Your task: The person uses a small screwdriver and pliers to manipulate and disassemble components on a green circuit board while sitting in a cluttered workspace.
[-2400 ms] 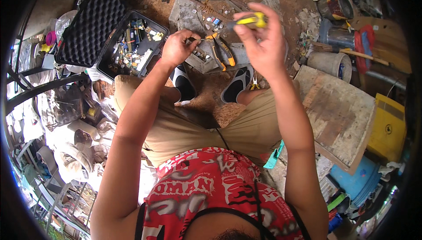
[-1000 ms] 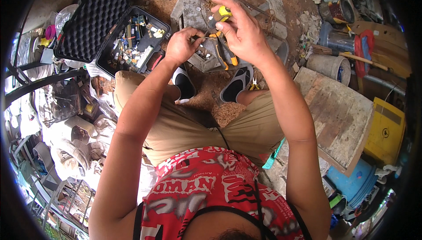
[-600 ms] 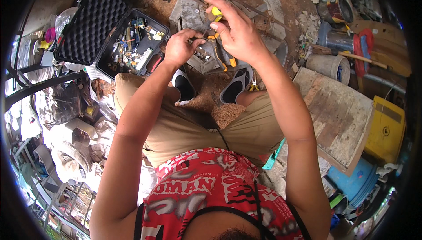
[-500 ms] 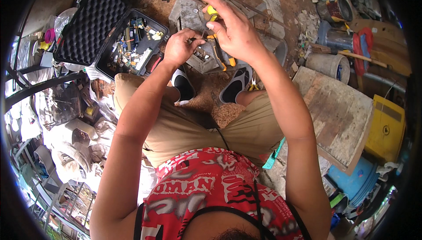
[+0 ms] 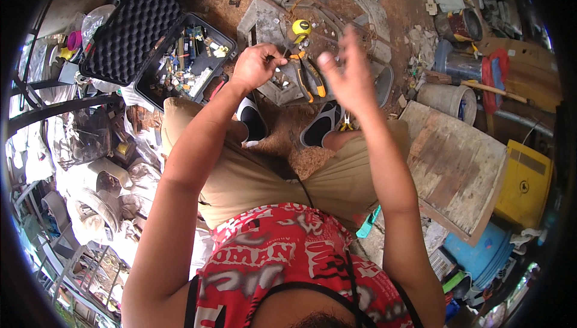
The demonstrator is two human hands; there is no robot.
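Observation:
My left hand [image 5: 255,68] is closed in a pinch above the near left part of the low grey work surface [image 5: 258,15]. What its fingertips hold is too small to make out. Just right of those fingertips lie pliers [image 5: 310,77] with orange and black handles pointing toward me. Beyond the pliers is a rounded yellow thing [image 5: 302,27] with a dark mark on top; its kind is unclear. My right hand [image 5: 353,82] hovers to the right of the pliers, touching nothing. Its thumb stands apart from the motion-smeared fingers, and nothing shows in it.
At the left an open black case [image 5: 225,48] holds many small electronic parts, its foam-lined lid [image 5: 132,33] folded back. Small pliers [image 5: 346,122] lie by my right shoe [image 5: 321,125]. To the right are a wooden board [image 5: 457,166], a bucket [image 5: 448,100] and a yellow panel [image 5: 526,175].
My right hand has drawn back rightward, away from the yellow thing, which now shows uncovered beyond the pliers. My left hand keeps its pinch nearly in place.

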